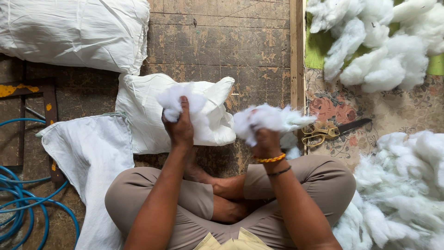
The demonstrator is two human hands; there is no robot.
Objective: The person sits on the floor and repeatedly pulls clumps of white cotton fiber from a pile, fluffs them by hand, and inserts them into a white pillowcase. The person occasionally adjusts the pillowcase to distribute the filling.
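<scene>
Left hand raised in front of the body, fingers curled shut in a fist-like grip, back of hand toward camera, forearm extended straight forward. Right hand level with it and well apart, also clenched, wrist slightly bent. Legs crossed beneath both forearms.

White stuffing, blue hose, floral mat, tan trousers

Worn wooden floor carries white pillows, a flat white cloth, blue hose; floral mat beside it holds scissors and stuffing heaps.
</scene>
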